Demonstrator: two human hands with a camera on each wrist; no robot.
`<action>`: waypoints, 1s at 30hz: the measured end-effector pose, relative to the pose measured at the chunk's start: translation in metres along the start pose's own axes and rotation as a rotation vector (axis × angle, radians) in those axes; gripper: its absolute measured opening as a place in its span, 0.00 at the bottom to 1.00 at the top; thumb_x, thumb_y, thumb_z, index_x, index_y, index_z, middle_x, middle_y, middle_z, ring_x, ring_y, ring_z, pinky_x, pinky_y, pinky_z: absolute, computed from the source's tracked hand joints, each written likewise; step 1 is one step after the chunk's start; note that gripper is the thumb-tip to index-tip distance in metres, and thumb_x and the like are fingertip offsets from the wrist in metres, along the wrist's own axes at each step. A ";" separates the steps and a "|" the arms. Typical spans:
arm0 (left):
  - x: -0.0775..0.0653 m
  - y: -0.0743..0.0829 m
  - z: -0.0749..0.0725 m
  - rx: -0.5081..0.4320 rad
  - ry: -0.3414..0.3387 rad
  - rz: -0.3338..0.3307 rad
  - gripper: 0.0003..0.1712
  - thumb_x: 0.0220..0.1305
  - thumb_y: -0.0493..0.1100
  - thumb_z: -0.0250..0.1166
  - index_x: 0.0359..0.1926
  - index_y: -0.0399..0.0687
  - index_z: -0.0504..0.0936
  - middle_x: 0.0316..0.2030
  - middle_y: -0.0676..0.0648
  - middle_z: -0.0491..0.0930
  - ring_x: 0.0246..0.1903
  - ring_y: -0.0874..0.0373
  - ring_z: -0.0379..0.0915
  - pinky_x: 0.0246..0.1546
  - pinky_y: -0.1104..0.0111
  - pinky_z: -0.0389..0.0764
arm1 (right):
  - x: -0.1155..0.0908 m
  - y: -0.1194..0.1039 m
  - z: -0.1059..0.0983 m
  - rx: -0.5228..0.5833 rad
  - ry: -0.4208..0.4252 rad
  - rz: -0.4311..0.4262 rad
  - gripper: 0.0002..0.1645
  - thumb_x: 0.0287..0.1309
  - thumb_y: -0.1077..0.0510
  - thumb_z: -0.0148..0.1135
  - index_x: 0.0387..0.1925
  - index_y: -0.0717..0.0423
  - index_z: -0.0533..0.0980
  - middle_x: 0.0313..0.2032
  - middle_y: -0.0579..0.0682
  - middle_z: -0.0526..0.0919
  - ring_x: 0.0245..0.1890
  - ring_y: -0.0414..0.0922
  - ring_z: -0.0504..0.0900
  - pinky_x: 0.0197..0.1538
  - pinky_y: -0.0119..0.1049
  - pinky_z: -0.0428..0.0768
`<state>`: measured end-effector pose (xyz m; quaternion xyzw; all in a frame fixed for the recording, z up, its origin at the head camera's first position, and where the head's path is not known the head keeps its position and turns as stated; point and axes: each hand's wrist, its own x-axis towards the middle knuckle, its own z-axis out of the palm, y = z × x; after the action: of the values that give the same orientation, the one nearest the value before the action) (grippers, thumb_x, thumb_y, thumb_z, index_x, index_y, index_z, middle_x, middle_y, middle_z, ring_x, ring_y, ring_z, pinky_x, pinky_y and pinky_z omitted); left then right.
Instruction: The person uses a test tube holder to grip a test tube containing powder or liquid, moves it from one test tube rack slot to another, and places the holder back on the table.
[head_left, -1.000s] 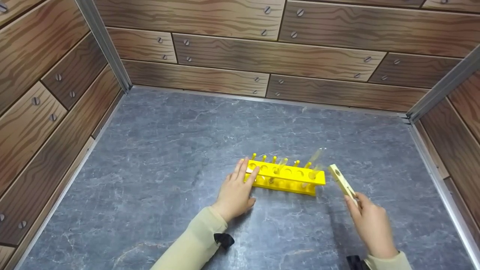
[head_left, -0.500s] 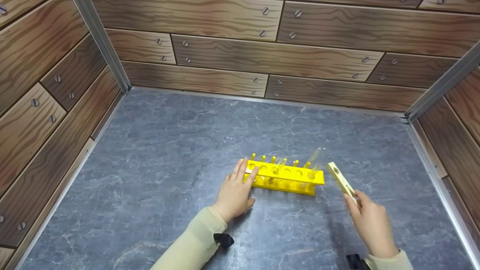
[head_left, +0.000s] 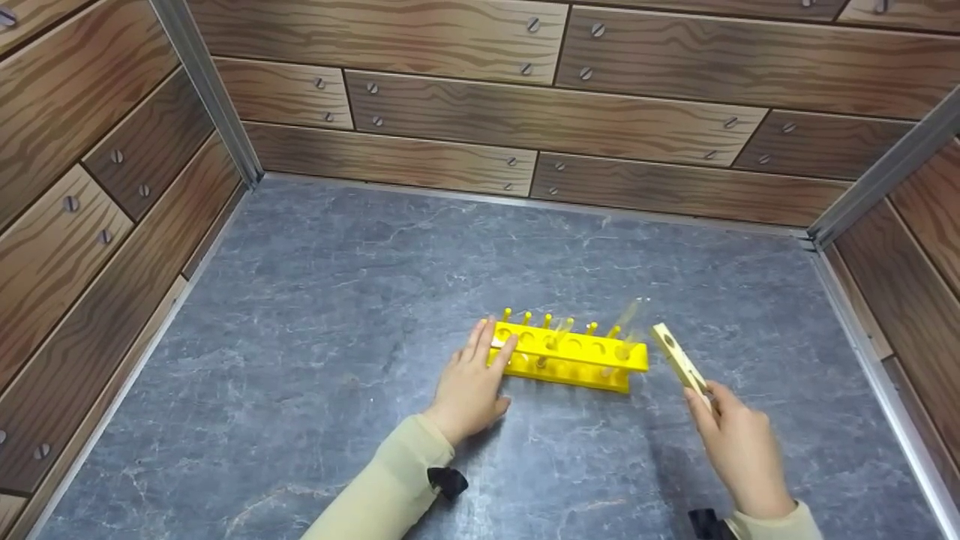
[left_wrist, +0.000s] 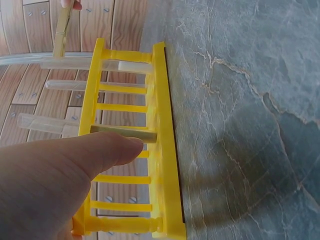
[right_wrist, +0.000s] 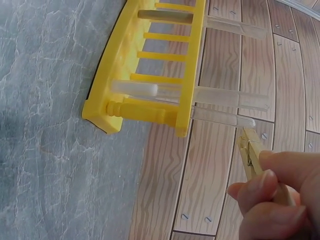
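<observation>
A yellow test tube rack (head_left: 570, 360) stands on the grey marbled surface. My left hand (head_left: 469, 382) rests on its left end with fairly straight fingers, the thumb away from the rack. My right hand (head_left: 742, 450) pinches a wooden test tube holder (head_left: 679, 360), its tip just right of the rack. In the right wrist view, a tube with white contents (right_wrist: 135, 89) stands at the near end beside a clear tube (right_wrist: 220, 116), rounded end up. The holder's tip is close to that rounded end; contact cannot be told. Further along stands a tube with brownish contents (left_wrist: 122, 134).
Wood-patterned panels (head_left: 480, 112) wall the surface at the back and both sides, with metal strips (head_left: 202, 82) at the corners. Upright yellow pegs (head_left: 527, 320) line the rack's rear. The grey surface (head_left: 337, 300) extends around the rack.
The wooden test tube holder has shifted very slightly left with my right hand, closer to the rack. My left hand and the rack stay where they were.
</observation>
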<state>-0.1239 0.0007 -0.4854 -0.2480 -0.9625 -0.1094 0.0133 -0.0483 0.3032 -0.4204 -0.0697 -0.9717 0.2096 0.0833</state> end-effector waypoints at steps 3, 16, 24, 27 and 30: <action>-0.001 0.000 -0.001 -0.007 -0.007 -0.005 0.53 0.51 0.57 0.67 0.73 0.51 0.50 0.71 0.35 0.40 0.70 0.44 0.36 0.59 0.50 0.64 | 0.000 -0.001 0.000 0.007 -0.003 0.005 0.26 0.66 0.50 0.51 0.50 0.71 0.73 0.12 0.47 0.66 0.08 0.42 0.61 0.10 0.31 0.60; -0.002 -0.001 0.000 0.019 0.000 -0.009 0.52 0.52 0.57 0.67 0.73 0.52 0.50 0.71 0.36 0.40 0.70 0.45 0.37 0.58 0.52 0.66 | 0.001 -0.006 0.001 0.018 0.009 -0.024 0.26 0.66 0.50 0.51 0.50 0.72 0.72 0.12 0.46 0.66 0.09 0.41 0.60 0.10 0.31 0.59; 0.000 -0.001 -0.001 0.006 -0.005 -0.005 0.53 0.52 0.57 0.67 0.73 0.52 0.49 0.71 0.35 0.40 0.70 0.44 0.36 0.59 0.50 0.65 | 0.003 -0.010 -0.001 0.012 0.012 -0.017 0.27 0.66 0.49 0.51 0.50 0.72 0.72 0.13 0.47 0.67 0.09 0.42 0.61 0.10 0.31 0.60; 0.000 0.000 -0.001 0.001 -0.011 -0.007 0.53 0.52 0.57 0.67 0.73 0.52 0.49 0.71 0.35 0.40 0.70 0.44 0.36 0.60 0.50 0.64 | 0.002 -0.011 -0.002 0.011 0.024 -0.024 0.26 0.66 0.50 0.52 0.50 0.73 0.73 0.13 0.47 0.67 0.09 0.42 0.61 0.10 0.31 0.60; 0.000 0.000 -0.001 -0.014 -0.020 -0.009 0.53 0.52 0.56 0.67 0.73 0.52 0.48 0.71 0.36 0.38 0.70 0.44 0.34 0.60 0.49 0.63 | 0.002 -0.012 -0.002 0.007 0.024 -0.019 0.26 0.66 0.51 0.52 0.49 0.73 0.73 0.13 0.47 0.68 0.09 0.42 0.61 0.10 0.31 0.60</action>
<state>-0.1240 0.0009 -0.4839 -0.2449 -0.9628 -0.1137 0.0012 -0.0505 0.2937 -0.4130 -0.0626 -0.9706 0.2112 0.0974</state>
